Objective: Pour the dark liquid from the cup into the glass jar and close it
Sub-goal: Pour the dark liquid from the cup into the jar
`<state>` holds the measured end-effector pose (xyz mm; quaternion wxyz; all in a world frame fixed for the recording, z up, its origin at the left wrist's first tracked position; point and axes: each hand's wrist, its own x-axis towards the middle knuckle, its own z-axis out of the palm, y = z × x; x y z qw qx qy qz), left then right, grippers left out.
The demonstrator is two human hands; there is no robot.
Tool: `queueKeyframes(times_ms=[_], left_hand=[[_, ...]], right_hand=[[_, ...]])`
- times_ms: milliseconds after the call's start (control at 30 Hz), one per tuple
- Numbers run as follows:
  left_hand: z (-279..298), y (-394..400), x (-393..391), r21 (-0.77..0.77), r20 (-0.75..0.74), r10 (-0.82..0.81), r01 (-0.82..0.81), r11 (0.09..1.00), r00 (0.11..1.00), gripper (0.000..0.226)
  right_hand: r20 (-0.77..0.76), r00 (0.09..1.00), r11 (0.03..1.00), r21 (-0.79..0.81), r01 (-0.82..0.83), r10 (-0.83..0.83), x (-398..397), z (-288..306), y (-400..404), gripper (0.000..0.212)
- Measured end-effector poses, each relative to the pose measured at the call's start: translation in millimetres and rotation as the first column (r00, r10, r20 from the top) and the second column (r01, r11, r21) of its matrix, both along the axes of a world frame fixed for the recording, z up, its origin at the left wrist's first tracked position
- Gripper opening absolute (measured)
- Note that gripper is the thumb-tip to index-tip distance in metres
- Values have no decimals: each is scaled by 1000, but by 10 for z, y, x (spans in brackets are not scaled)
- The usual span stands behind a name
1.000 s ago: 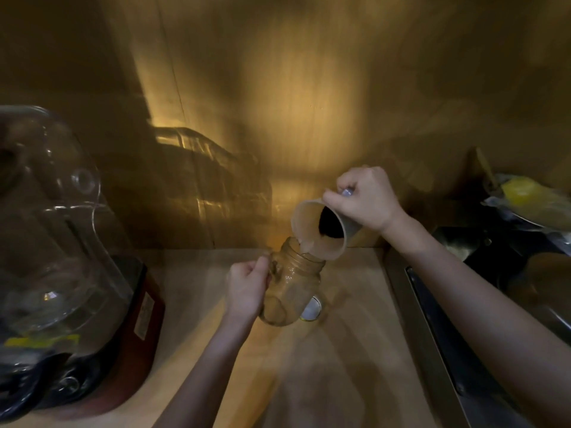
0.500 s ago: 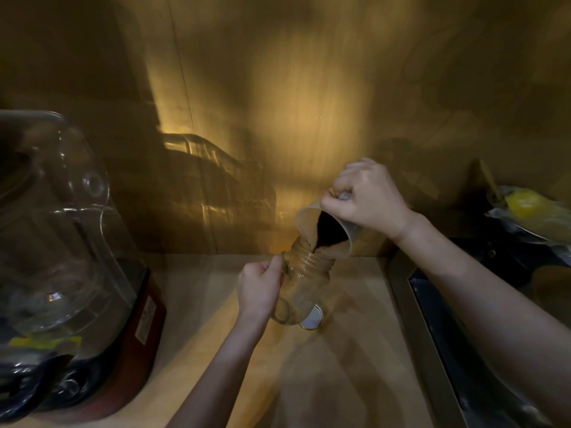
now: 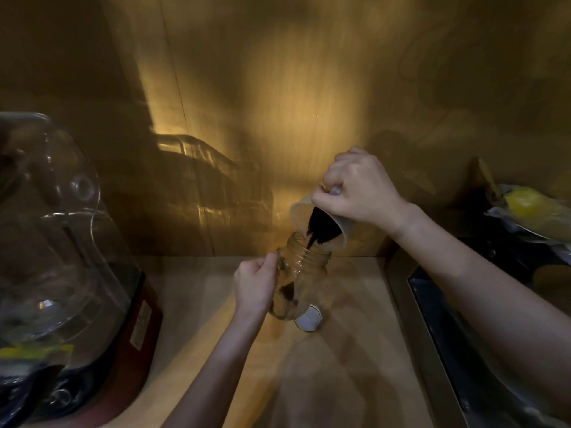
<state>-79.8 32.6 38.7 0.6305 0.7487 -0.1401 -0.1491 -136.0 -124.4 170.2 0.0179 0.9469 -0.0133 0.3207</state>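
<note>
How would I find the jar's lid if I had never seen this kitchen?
Start at the wooden counter between the big blender and the sink. In the middle, the left hand steadies a glass jar. The lid lies flat on the counter at the jar's base, on its right: a small white disc with a gold edge.

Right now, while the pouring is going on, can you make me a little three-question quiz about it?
1. True or false: the glass jar already has its lid screwed on.
2. Which hand tips the cup? A) left B) right
3. Fill in: the white lid lies on the ____ beside the jar.

Key: 1. False, its mouth is open and dark liquid runs in. 2. B, the right hand; the left hand steadies the jar. 3. Counter.
</note>
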Motion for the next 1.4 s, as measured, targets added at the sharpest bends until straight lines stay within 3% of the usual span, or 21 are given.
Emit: queueKeyframes(times_ms=[733,1400], left_hand=[[130,-5,-46,-58,-57,-12,9,998,998,48],[208,7,-56,-117,-199,-44,21,993,979,44]], right_hand=[[-4,997,992,-99,-75,75,-5,112,59,32],[-26,991,979,-158,-131,128,33,208,114,32]])
